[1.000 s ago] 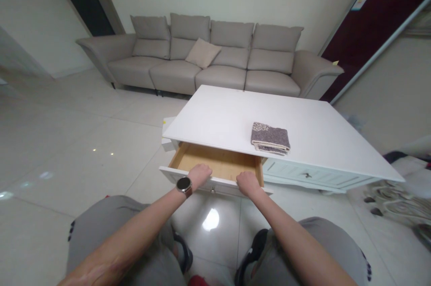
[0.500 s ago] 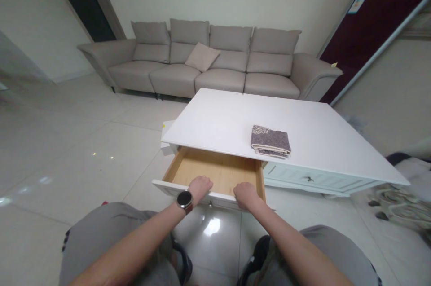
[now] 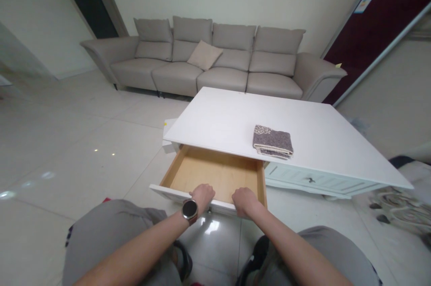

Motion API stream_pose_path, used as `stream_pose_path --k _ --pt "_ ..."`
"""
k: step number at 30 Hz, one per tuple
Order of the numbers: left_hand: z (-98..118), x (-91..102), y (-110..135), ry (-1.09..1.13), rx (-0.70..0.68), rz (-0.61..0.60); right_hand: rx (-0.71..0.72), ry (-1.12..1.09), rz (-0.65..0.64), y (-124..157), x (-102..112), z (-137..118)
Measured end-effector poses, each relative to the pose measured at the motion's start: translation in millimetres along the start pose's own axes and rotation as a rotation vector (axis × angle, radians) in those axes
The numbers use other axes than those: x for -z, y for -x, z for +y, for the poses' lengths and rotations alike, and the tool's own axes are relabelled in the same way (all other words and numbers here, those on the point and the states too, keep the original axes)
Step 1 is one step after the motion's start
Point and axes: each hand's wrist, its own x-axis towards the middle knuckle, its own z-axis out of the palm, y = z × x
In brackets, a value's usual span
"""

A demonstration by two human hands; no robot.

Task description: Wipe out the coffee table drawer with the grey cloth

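Two hands — left hand (image 3: 203, 195) and right hand (image 3: 244, 199) — each with its grip clenched over the front edge of one open wooden drawer (image 3: 215, 173) under the white tabletop (image 3: 222, 120); one folded grey cloth (image 3: 272, 141) lies above — no writing legible on any of these

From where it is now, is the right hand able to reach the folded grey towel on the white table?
Probably yes: the right hand grips the open wooden drawer's front, and nothing stands between it and the folded grey towel near the white table's edge.
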Motion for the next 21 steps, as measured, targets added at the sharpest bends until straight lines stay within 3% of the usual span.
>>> stream_pose_path --k 5,11,16,18,21 --pt "18 -9.5 19 -0.131 0.072 -0.008 0.044 -0.006 -0.094 7 -4 -17" --pt "27 -2.6 34 -0.13 0.095 -0.05 0.065 0.02 -0.057 17 -6 -27" --pt "12 27.5 49 -0.092 -0.013 -0.091 0.061 0.011 -0.029 21 -8 -26" --pt "-4 46.6 55 -0.056 -0.063 -0.128 0.05 0.011 -0.015 22 -10 -26" --pt "-35 78.2 57 0.041 -0.078 -0.274 0.024 -0.022 0.026 26 -12 -22"
